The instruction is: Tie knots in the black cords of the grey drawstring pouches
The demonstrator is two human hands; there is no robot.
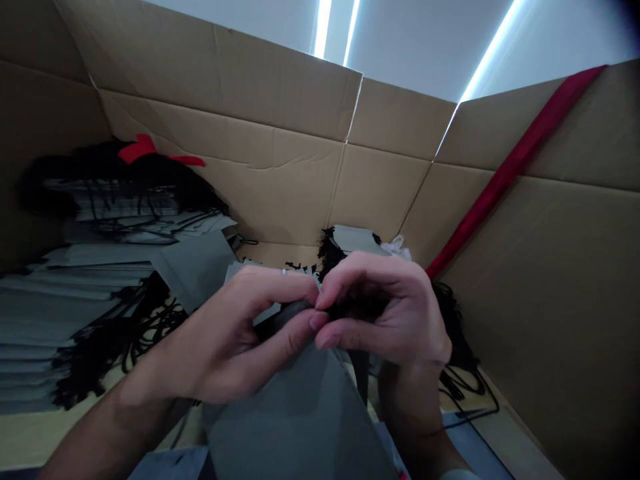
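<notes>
A grey paper bag [300,420] stands upright in front of me, its top edge at my fingertips. My left hand [255,333], with a ring on one finger, pinches the bag's top edge between thumb and forefinger. Touching it there, my right hand [390,313] is curled, its thumb and fingertips pressed together. Something dark shows between the hands, but the right hand's fingers hide what they hold. More grey bags with black cord handles lie piled on the left [100,267].
Tall cardboard walls [225,127] enclose the back and sides. A red strip [515,167] runs down the right one. Red ribbon [143,150] lies on the left pile. Another bag stack [355,237] stands behind my hands, with black cords [457,340] at the right.
</notes>
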